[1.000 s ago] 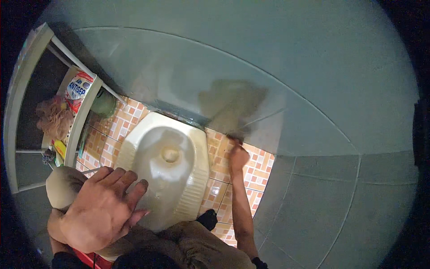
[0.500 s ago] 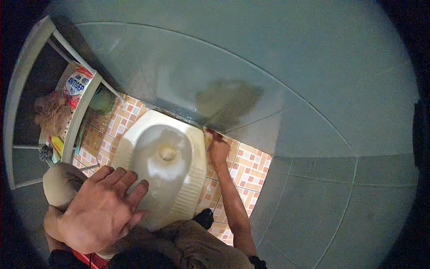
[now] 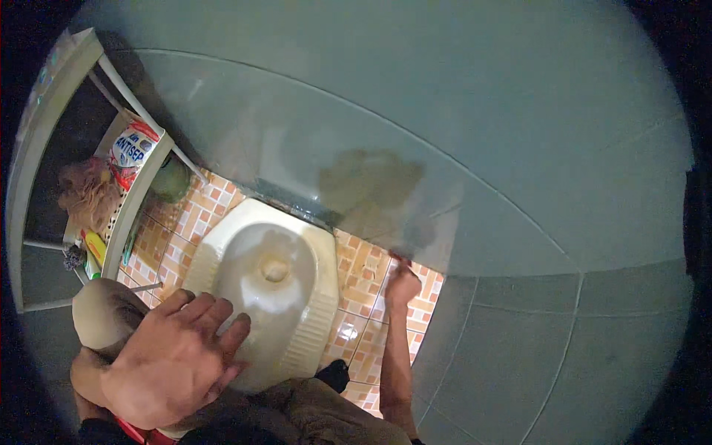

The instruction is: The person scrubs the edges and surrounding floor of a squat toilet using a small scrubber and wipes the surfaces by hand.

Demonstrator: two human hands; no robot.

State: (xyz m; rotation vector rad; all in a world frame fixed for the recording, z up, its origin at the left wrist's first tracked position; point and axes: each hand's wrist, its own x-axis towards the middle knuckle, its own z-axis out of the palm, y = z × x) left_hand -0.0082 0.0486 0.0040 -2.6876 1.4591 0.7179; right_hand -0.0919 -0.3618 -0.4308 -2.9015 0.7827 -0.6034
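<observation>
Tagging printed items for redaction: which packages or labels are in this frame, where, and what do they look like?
Round container: on the white rack at upper left, white with a red and blue printed label.
Small yellow package: lower on the same rack, narrow, with a red patch; kind unclear.
No signs or screens in view.

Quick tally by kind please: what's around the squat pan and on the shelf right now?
Squat toilet pan: 1
Hands: 2, left hand, right hand
Shelf rack: 1
Round labelled container: 1
Brown scrubber: 1
Total: 6
</observation>
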